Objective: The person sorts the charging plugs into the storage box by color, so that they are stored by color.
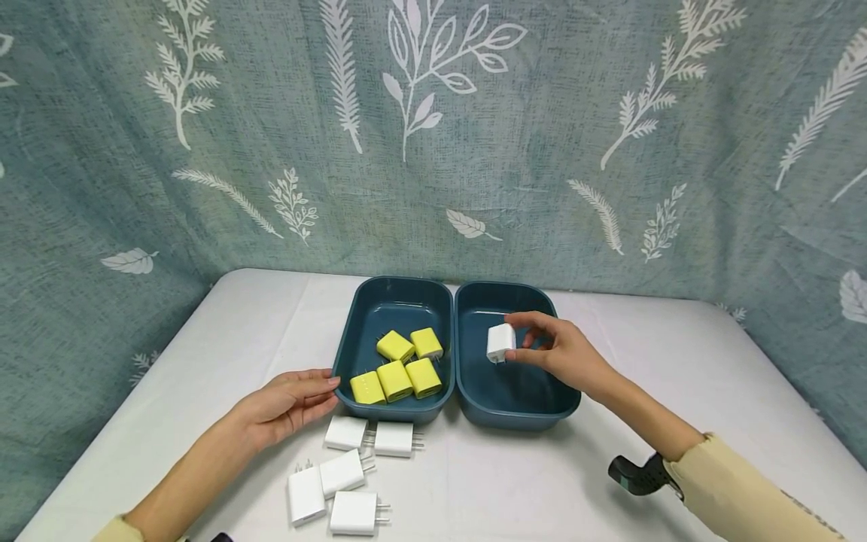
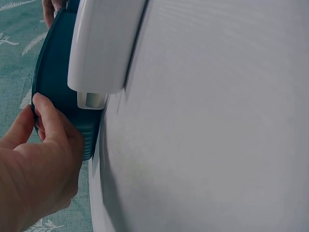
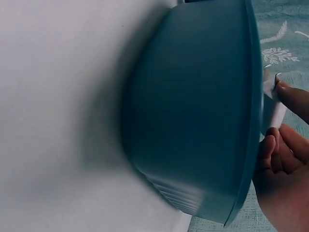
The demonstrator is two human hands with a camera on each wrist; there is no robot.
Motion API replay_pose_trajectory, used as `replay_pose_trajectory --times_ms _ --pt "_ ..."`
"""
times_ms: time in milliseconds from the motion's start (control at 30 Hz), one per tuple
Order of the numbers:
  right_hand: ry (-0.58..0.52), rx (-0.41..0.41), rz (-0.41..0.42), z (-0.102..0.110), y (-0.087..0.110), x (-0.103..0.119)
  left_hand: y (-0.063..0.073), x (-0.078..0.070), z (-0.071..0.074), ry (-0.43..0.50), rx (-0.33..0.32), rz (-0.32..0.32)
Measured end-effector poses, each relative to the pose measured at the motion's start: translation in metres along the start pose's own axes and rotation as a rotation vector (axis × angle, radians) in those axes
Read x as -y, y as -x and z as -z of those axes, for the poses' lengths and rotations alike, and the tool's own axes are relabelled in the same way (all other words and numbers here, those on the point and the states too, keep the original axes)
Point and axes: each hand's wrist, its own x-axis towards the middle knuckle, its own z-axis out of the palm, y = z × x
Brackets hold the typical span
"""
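We take the left container [image 1: 406,309] as the reference for all positions.

Left hand [image 1: 287,403]: we see it at the left side of the left container, with the forearm slanting in from the near left. The thumb and index finger pinch the rim near its front-left corner; the remaining fingers lie together against the outer wall. The left wrist view confirms the grip on the rim.

Right hand [image 1: 552,350]: we see it to the right of the left container, over the neighboring right container [image 1: 501,395]. The forearm slants in from the near right, and the wrist crosses the right container's right-hand rim. Thumb and index finger are clamped on opposite edges of a held white adapter [image 1: 501,342], thumb on the near edge, index on the far edge; the other fingers are bent behind. We locate this adapter over the right container's opening, to the right of the left container.

Inside the left container we count five yellow adapters [image 1: 394,381], grouped toward its front. On the table [image 1: 447,497], in front of the left container, we count five loose white adapters [image 1: 342,473]. A black wrist device [image 1: 640,476] shows below the right forearm, well to the right of the left container.
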Motion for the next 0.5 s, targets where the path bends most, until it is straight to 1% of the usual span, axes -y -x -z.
replay_pose_trajectory --times_ms 167,367,500 --pt "0.036 0.022 0.015 -0.006 0.002 -0.003 0.000 0.000 -0.001 0.003 0.006 -0.006" --pt "0.105 0.040 0.068 -0.013 0.005 -0.003 0.000 0.000 -0.002 0.007 0.007 -0.012" --pt "0.116 0.047 0.087 -0.016 0.005 -0.003 0.000 0.000 -0.002 0.002 0.010 -0.015"
